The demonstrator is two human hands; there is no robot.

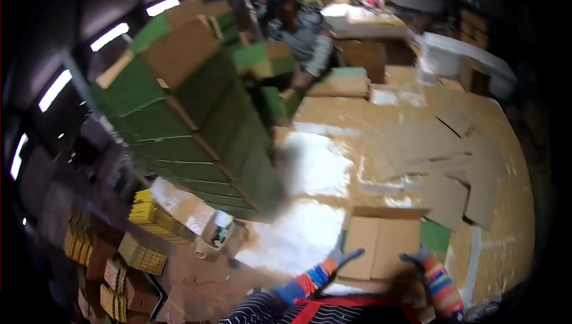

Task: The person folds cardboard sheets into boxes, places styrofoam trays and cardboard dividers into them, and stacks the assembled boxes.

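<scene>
A brown cardboard box (390, 243) lies on the table in front of me, its two flaps folded inward to meet at a middle seam and one flap raised along the far edge. My left hand (341, 257), in a dark glove, grips the box's left side with the thumb over the top. On the opposite side, my right hand (422, 257) grips it the same way; its other fingers are hidden. Green cardboard (436, 237) shows beside the box on the right. Flat brown cardboard sheets (444, 199) lie just beyond it.
A tall, leaning-looking stack of green and brown boxes (196, 127) stands at left. Across the table (333, 109), a person (301, 38) reaches toward green boxes (262, 62). Yellow bundles (155, 220) and an open carton (220, 234) are at lower left. White wrapped material (441, 56) sits at the back right.
</scene>
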